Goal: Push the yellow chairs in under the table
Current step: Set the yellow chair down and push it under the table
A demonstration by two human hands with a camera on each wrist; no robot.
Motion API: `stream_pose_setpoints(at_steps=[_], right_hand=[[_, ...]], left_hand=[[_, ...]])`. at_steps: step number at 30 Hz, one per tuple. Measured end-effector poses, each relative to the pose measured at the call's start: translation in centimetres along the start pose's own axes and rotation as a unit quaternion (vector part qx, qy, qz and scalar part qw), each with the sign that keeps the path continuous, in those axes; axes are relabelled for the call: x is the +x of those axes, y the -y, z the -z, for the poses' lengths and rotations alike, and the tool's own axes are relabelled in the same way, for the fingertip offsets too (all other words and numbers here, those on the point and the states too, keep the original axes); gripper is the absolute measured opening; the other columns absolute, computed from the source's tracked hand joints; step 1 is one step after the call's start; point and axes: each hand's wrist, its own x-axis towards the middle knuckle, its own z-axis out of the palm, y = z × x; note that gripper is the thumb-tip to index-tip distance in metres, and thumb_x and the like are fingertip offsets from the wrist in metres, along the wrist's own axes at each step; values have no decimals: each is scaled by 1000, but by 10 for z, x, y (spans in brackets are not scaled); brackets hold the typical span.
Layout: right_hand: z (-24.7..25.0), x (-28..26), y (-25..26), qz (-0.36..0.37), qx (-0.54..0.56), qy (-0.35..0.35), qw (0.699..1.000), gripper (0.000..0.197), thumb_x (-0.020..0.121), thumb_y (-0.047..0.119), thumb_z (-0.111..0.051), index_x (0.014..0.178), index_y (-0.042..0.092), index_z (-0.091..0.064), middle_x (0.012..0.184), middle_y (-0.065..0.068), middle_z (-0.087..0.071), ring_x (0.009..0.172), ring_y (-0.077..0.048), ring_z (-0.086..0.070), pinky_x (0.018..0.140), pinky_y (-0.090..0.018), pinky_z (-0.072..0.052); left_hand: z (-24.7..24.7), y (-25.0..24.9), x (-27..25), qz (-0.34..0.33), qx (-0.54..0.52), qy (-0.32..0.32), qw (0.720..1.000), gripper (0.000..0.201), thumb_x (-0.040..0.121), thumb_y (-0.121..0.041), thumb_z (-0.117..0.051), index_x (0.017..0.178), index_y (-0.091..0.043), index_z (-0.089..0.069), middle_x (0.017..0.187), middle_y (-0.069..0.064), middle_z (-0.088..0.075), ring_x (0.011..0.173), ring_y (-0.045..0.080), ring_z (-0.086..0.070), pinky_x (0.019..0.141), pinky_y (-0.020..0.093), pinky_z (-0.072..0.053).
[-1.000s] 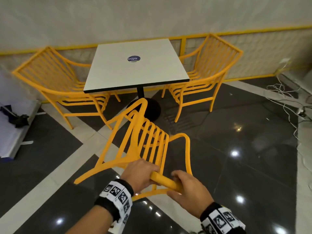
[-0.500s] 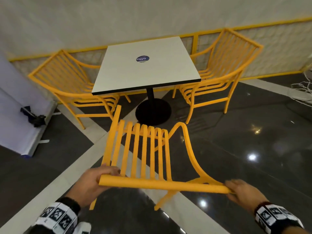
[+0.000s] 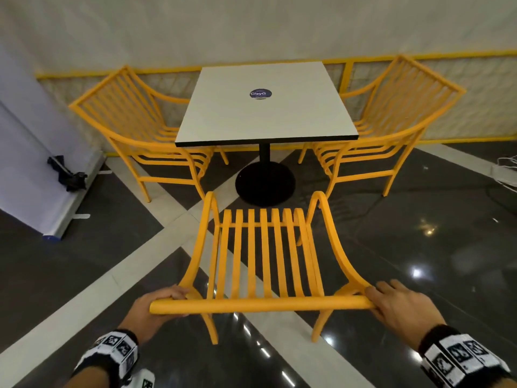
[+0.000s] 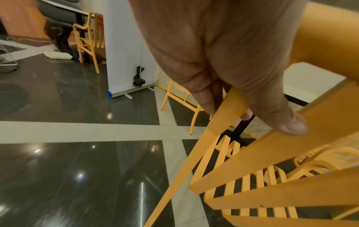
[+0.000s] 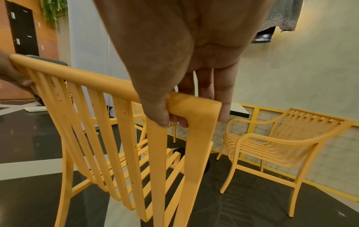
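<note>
A yellow slatted chair [image 3: 263, 256] stands in front of me, its seat facing the white square table [image 3: 265, 107] and short of the table's near edge. My left hand [image 3: 156, 306] grips the left end of its top rail [image 4: 242, 107]. At the rail's right corner [image 5: 194, 104], my right hand [image 3: 397, 303] curls round it, thumb in front and fingers behind. Two more yellow chairs sit at the table's sides, one on the left [image 3: 140, 130] and one on the right [image 3: 391, 121], their seats partly under the tabletop.
The table's black round base [image 3: 265, 186] stands on the glossy dark floor just beyond the near chair. A white banner stand [image 3: 42, 152] is at the left. Cables [image 3: 503, 169] lie at the far right. A wall with a yellow rail runs behind.
The near chair has turned from skewed to square with the table. My hands have moved apart along the top rail, from its middle to its two ends.
</note>
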Motion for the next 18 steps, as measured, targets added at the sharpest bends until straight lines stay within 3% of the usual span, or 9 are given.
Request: stream_pose_setpoints(at_steps=[2, 4, 7, 10, 14, 17, 18], right_hand=[[0, 5, 12, -7, -11, -5, 1000, 38, 42, 21, -95, 66, 15, -67, 56, -2, -57, 48, -25, -57, 26, -30, -38], [-1, 10, 24, -20, -15, -7, 1000, 37, 42, 19, -95, 65, 14, -67, 55, -3, -57, 47, -26, -57, 26, -30, -39], [-6, 13, 38, -24, -20, -3, 1000, 38, 40, 15, -94, 66, 13, -67, 54, -4, -56, 46, -28, -56, 26, -31, -39], [-18, 6, 44, -33, -19, 5, 999, 40, 39, 13, -94, 68, 12, -68, 55, -4, -56, 47, -28, -56, 26, -33, -40], [-34, -4, 45, -70, -22, 13, 997, 43, 39, 12, -95, 74, 12, -69, 57, -3, -57, 50, -29, -56, 27, -35, -42], [-37, -4, 42, -100, -27, 23, 994, 44, 39, 11, -94, 75, 13, -70, 58, -3, -58, 53, -29, -56, 30, -35, -43], [-37, -3, 41, -115, -25, 33, 993, 43, 39, 10, -94, 75, 13, -70, 58, -3, -58, 53, -29, -56, 31, -36, -44]], left_hand=[[8, 17, 0, 13, 31, 4, 999, 56, 49, -48, -92, 92, -14, -78, 116, -1, -75, 118, 13, -66, 99, 37, -55], [13, 27, -1, 27, 41, 5, 999, 52, 52, -47, -90, 95, -20, -79, 118, -7, -74, 118, 10, -65, 103, 41, -51], [15, 32, 1, 33, 50, 0, 998, 33, 62, -22, -92, 92, -28, -80, 118, -9, -73, 119, 12, -63, 106, 43, -48], [12, 37, 5, 32, 56, -3, 998, 40, 67, 2, -86, 86, -32, -80, 120, -6, -71, 118, 12, -64, 104, 37, -48], [1, 46, 3, 34, 61, 1, 998, 45, 65, 4, -86, 86, -35, -80, 122, -6, -70, 118, 10, -64, 105, 36, -48], [-9, 44, 7, 30, 69, 8, 997, 44, 66, 1, -87, 86, -38, -79, 122, -8, -70, 116, 7, -65, 98, 17, -50], [-11, 41, 6, 44, 71, 2, 997, 44, 66, -1, -87, 88, -38, -79, 121, -9, -70, 115, 8, -65, 98, 18, -51]])
